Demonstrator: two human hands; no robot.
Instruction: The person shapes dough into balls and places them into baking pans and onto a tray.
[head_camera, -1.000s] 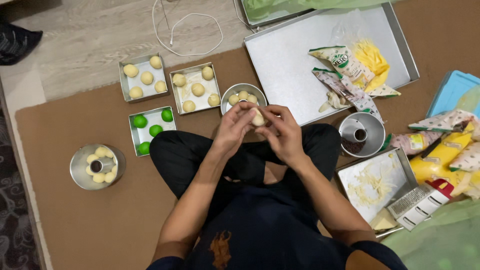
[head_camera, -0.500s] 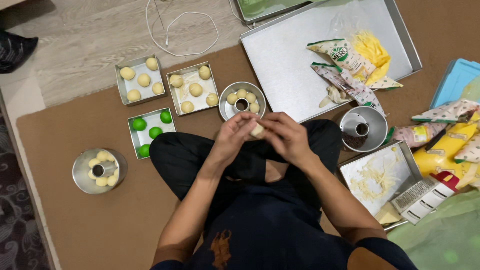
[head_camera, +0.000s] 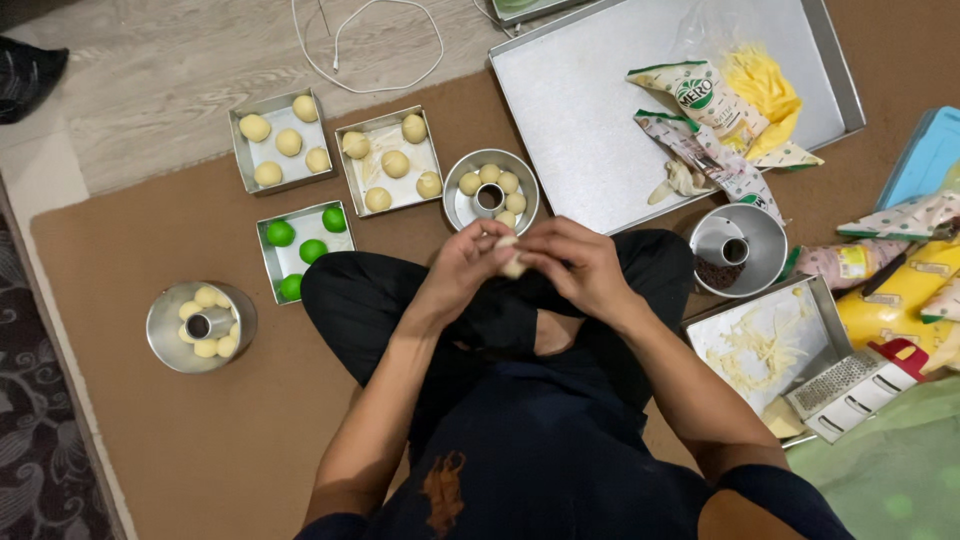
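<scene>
Both hands are brought together above the crossed legs: the left hand (head_camera: 470, 262) and the right hand (head_camera: 572, 265) are closed around a small pale ball of dough (head_camera: 513, 262), which is pinched between the fingertips of both — only a sliver of it is seen between them.

Just beyond the knuckles, a round ring tin (head_camera: 490, 192) holding pale dough balls is set on the brown mat (head_camera: 200, 450), close to the knees. To its left, two square tins with pale balls are placed side by side, the nearer one (head_camera: 390, 160) just beside the ring tin, the farther one (head_camera: 281, 139) at the mat's edge where the wooden floor begins. Below them a square tin of green balls (head_camera: 303, 248) is touching the left knee. A second ring tin (head_camera: 200, 325) is set well apart on the left, with bare mat seen in front of it.

On the right, room is tighter — an empty ring tin (head_camera: 738, 247) is pressed against the right knee, and a tray of grated cheese (head_camera: 765, 345) with a grater (head_camera: 850, 385) lies just beside the forearm. A large metal baking sheet (head_camera: 600, 120) bearing torn packets fills the upper right.
</scene>
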